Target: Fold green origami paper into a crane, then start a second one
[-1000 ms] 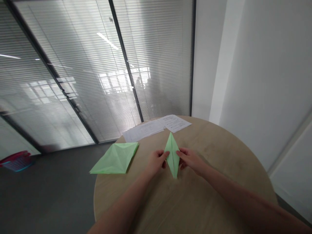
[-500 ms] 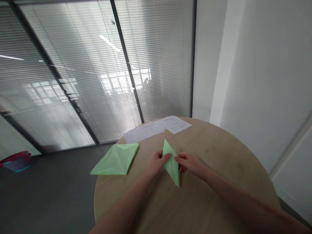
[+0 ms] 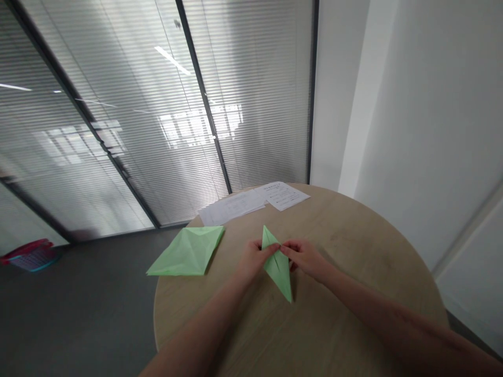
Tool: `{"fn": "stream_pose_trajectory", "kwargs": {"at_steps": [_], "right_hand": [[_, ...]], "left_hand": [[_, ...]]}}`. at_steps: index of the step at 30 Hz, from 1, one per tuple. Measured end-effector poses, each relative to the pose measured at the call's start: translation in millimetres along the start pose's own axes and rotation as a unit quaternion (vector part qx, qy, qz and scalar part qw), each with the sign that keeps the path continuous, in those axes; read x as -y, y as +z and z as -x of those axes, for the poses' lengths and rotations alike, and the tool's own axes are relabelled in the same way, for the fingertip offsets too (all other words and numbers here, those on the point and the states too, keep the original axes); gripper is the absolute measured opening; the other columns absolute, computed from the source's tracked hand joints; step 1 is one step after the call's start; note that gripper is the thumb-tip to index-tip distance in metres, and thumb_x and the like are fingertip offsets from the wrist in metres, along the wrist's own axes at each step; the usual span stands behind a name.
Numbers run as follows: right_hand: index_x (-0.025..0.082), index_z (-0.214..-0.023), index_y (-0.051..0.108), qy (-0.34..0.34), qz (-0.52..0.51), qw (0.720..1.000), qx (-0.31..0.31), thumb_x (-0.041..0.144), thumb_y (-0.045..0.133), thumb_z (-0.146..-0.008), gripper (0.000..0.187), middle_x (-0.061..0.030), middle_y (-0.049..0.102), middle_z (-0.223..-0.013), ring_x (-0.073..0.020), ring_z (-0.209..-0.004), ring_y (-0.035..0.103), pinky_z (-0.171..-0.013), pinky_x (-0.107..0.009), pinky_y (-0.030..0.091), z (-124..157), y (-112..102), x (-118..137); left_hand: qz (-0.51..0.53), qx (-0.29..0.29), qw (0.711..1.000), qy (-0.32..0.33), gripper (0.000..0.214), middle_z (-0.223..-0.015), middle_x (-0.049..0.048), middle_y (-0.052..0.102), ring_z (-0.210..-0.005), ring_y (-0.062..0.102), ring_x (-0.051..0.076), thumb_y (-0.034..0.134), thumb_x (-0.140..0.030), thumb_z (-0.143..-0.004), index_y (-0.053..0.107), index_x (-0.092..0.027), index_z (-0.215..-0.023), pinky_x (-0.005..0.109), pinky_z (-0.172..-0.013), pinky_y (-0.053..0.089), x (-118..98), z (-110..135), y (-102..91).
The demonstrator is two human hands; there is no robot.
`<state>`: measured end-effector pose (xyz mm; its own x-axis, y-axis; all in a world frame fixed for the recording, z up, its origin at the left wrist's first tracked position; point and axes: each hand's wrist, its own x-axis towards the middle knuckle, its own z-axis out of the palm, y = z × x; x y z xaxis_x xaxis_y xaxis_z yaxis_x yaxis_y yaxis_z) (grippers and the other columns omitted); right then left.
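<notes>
A narrow, diamond-shaped piece of folded green paper (image 3: 278, 268) is held between my two hands above the table, one point away from me and the other toward me. My left hand (image 3: 255, 257) grips its left edge, thumb lying across the front and fingers behind. On the right edge, my right hand (image 3: 302, 255) pinches it, with the thumb near the left thumb at the upper middle. A slit or crease runs down the paper's centre. The fingertips behind the paper are hidden. To the left lies a larger creased sheet of green paper (image 3: 190, 251).
The round wooden table (image 3: 353, 262) carries printed white sheets (image 3: 236, 205) at its far edge. The green sheet's left corner overhangs the table edge. On the floor at far left stands a red and blue basket (image 3: 31, 255). Glass panels with blinds (image 3: 267, 104) rise behind.
My right thumb has shifted up and left on the folded paper, closer to the left thumb. The view has tilted slightly. The larger green sheet stays in place.
</notes>
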<state>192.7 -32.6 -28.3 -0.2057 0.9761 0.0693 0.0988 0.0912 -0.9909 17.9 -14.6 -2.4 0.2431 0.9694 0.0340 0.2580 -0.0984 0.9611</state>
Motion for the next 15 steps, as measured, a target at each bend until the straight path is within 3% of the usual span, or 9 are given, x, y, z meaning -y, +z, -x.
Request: {"fn": "stream_pose_trajectory", "kwargs": {"at_steps": [8, 15], "right_hand": [[0.018, -0.076, 0.061, 0.059, -0.011, 0.998, 0.027, 0.045, 0.064, -0.082, 0.028, -0.0042, 0.068, -0.073, -0.0144, -0.062, 0.064, -0.047, -0.022, 0.047, 1, 0, 3], [0.017, -0.09, 0.065, 0.055, -0.066, 0.996, -0.018, 0.048, 0.06, -0.085, 0.032, -0.0062, 0.068, -0.08, -0.0139, -0.061, 0.064, -0.047, -0.023, 0.047, -1, -2, 2]], "left_hand": [[0.081, -0.053, 0.995, -0.018, 0.028, -0.07, 0.0056, 0.071, -0.062, 0.062, 0.019, 0.071, -0.043, -0.074, 0.07, -0.015, -0.072, 0.027, -0.055, 0.045, -1, -2, -6.7], [0.114, -0.074, 0.991, -0.011, 0.029, -0.077, 0.0073, 0.073, -0.068, 0.065, 0.021, 0.07, -0.045, -0.076, 0.07, -0.016, -0.078, 0.029, -0.059, 0.048, -4, -3, -9.4]]}}
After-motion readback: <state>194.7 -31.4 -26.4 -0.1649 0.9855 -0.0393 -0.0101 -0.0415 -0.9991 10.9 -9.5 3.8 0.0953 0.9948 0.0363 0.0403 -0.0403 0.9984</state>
